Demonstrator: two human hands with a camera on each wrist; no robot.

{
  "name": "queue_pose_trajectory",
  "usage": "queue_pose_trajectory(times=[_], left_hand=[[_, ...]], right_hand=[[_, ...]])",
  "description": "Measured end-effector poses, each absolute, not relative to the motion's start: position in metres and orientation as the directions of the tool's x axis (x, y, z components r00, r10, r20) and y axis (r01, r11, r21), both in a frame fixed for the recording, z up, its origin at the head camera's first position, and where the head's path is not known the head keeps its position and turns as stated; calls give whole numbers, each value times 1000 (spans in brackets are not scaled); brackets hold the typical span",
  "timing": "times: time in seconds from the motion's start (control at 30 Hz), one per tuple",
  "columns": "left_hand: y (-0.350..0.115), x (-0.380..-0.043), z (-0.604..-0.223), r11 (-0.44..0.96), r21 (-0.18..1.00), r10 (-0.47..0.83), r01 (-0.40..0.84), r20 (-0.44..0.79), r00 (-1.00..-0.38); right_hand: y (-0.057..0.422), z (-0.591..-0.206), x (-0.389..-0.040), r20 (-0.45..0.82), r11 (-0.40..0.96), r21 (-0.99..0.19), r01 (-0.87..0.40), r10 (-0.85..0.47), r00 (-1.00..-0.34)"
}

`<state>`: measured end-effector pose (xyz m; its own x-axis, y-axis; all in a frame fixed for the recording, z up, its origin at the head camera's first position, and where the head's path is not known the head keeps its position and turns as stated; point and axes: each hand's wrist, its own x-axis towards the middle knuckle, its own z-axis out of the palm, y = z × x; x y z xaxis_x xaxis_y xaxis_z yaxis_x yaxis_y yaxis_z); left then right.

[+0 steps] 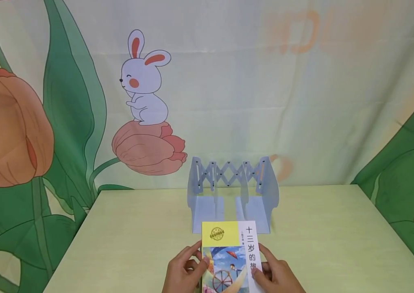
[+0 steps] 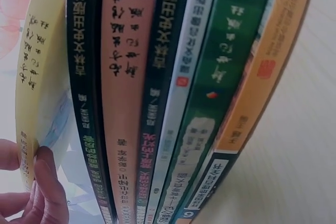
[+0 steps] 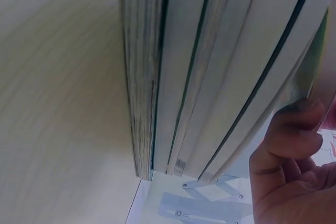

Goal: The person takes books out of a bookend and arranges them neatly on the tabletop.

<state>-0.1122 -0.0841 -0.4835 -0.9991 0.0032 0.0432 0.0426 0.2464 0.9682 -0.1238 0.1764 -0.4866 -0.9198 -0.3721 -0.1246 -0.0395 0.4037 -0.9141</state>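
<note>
A book with a yellow, white and illustrated cover lies in front of me, held at both long edges. My left hand pinches its left edge, thumb on the cover. On the opposite side, my right hand pinches the white strip. In the left wrist view, the book's yellow spine stands apart from a stack below it, with black, pink, green and orange spines. The right wrist view shows the stack's page edges beside my fingers.
Just beyond the book stands a light-blue expandable book rack with upright dividers and a crisscross back. It sits on a pale table. Behind the table hangs a curtain printed with a rabbit and tulips.
</note>
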Motion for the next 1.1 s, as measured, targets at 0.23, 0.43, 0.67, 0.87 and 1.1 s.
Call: queue_pose_trajectory(times=[0.23,0.43,0.67,0.87,1.1], left_hand=[[-86,-114,-487,290,957,21,32,27,-999],[-87,-117,-489,340,940,38,27,15,-999],[-88,-120,-491,394,919,47,21,3,-999],[-88,-119,-493,395,917,52,53,35,-998],[-88,-118,-497,423,896,74,136,116,-991]], right_hand=[[178,-489,-125,-171,412,-911,-3,-385,-907],[178,-487,-124,-221,438,-898,39,-373,-901],[177,-487,-125,-240,478,-877,44,-357,-903],[177,-488,-124,-170,481,-876,-38,-382,-908],[177,-490,-123,-103,496,-861,-112,-385,-917]])
